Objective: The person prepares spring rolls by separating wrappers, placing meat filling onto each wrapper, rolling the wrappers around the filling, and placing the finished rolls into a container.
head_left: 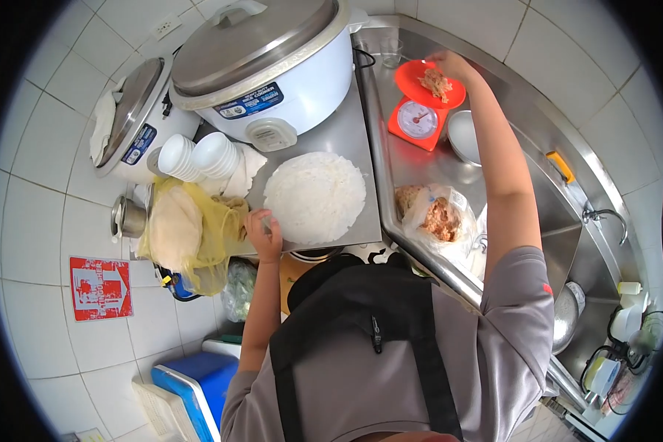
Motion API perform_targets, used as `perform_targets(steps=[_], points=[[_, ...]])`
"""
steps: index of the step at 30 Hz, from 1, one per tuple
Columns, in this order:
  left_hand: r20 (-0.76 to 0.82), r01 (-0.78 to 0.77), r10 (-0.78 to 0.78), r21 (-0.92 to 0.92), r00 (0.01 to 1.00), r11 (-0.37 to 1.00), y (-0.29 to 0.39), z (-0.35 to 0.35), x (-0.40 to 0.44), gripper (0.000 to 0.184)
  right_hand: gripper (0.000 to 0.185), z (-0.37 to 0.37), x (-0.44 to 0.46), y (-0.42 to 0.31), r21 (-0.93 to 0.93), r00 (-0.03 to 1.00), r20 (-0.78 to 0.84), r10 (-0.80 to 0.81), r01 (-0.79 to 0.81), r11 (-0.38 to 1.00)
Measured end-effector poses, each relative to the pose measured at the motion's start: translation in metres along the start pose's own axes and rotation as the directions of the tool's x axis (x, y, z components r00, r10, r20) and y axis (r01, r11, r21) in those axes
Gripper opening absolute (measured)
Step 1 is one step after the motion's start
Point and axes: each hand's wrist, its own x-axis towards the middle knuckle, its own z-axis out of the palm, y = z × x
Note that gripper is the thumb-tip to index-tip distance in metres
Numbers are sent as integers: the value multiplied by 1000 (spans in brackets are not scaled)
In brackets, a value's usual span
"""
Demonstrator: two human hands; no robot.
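Note:
My right hand (453,66) is at the back rim of a red plate (407,76), its fingers bent over the edge. A clump of shredded brownish food (436,85) lies on the plate, which sits above a red dial scale (418,120). My left hand (264,234) rests by the steel table's edge with loosely bent fingers apart, holding nothing I can see. It is between a yellow plastic bag (210,247) and a large round white mass (315,197) that looks like rice. An opened clear bag of reddish-brown shredded food (443,219) lies in front of the scale.
A large rice cooker (295,96) and a smaller one (136,121) stand at the back left. Stacked white bowls (214,155) are in front. A metal bowl (464,138) sits beside the scale. A faucet (604,216) and sink are at right, a blue cooler (195,383) lower left.

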Motion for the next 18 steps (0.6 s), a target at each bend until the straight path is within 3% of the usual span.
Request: perform_targets(steps=[1, 3, 5, 7, 8, 9, 10, 11, 12, 13, 14, 15, 18], points=[[0, 1, -1, -4, 1000, 1000, 1, 0, 0, 18, 27, 3, 6, 4, -136, 994, 99, -39, 52, 989], [20, 28, -28, -17, 999, 999, 2, -2, 0, 17, 29, 18, 9, 10, -132, 982, 186, 34, -9, 991], [17, 41, -41, -25, 999, 999, 0, -1, 0, 17, 30, 34, 2, 5, 136, 953, 202, 225, -255, 957], [-4, 54, -54, -12, 999, 998, -5, 0, -5, 18, 46, 38, 12, -4, -216, 838, 360, 411, -354, 910], [-21, 48, -49, -34, 999, 998, -5, -2, -4, 18, 49, 54, 28, 26, -636, 807, 561, 186, 276, 720], [-34, 42, -44, -53, 998, 998, -4, -3, -2, 18, 52, 71, 45, 57, -698, 702, 710, -56, 712, 76], [-16, 76, -77, -62, 997, 995, -3, -4, -1, 19, 29, 61, 37, 50, -593, 571, 797, -199, 801, -79], [-6, 132, -133, -71, 991, 989, -2, -6, -2, 16, 30, 60, 28, 50, -570, 740, 631, -234, 646, 507], [-30, 188, -193, -129, 981, 974, -6, -6, -3, 15, 32, 58, 22, 55, -300, 874, 473, -114, 281, 911], [-49, 237, -251, -194, 967, 952, -11, -5, -5, 14, 34, 46, 11, 43, -42, 880, 474, 34, -16, 999], [-61, 281, -307, -266, 950, 922, -16, -5, -7, 12, 37, 32, -1, 29, 221, 867, 465, 182, -312, 924], [-26, 353, -375, -285, 927, 891, -17, -9, -6, 16, 38, 13, -17, 3, 312, 806, 543, 238, -456, 833], [-55, 341, -371, -287, 927, 895, -26, -22, 8, 26, 44, 4, -40, 1, 744, 868, 495, -21, -412, 526]])
